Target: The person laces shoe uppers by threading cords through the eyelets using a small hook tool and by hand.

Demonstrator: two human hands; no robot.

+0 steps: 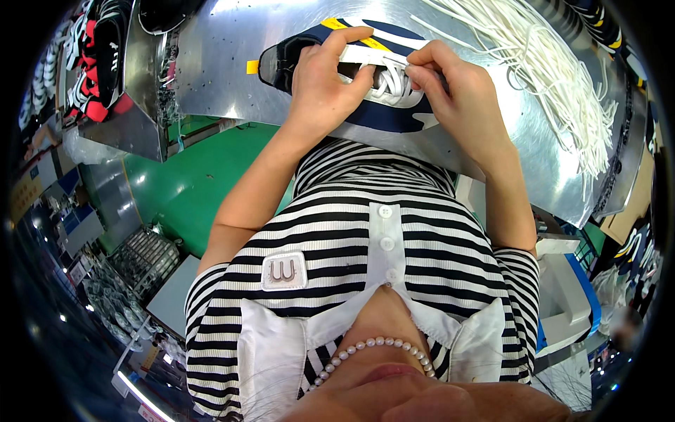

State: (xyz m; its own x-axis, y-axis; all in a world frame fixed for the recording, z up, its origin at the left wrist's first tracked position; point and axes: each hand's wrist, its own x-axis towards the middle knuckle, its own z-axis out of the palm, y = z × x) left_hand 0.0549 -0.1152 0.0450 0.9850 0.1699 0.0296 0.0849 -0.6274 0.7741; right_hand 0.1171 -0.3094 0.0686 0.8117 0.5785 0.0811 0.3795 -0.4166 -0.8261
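Note:
A navy shoe upper (pixel 390 118) with white and yellow stripes lies sideways on a metal worktable, its dark collar toward the left. White shoelace (pixel 395 79) crosses its opening in several rows. My left hand (pixel 325 83) grips the upper near the collar, thumb at the lacing and fingers over the striped far side. At the toe end of the lacing, my right hand (pixel 455 86) is closed in a pinch on the shoelace beside the eyelets. The fingertips cover the exact spot where the lace is held. A yellow tab (pixel 252 67) sticks out at the heel.
A big heap of loose white laces (pixel 541 63) spreads over the right of the metal worktable (pixel 225 42). Black, red and white shoes (pixel 105 63) stand at the far left. More striped uppers (pixel 636 246) hang at the right rim, near a blue-and-white bin (pixel 573 302).

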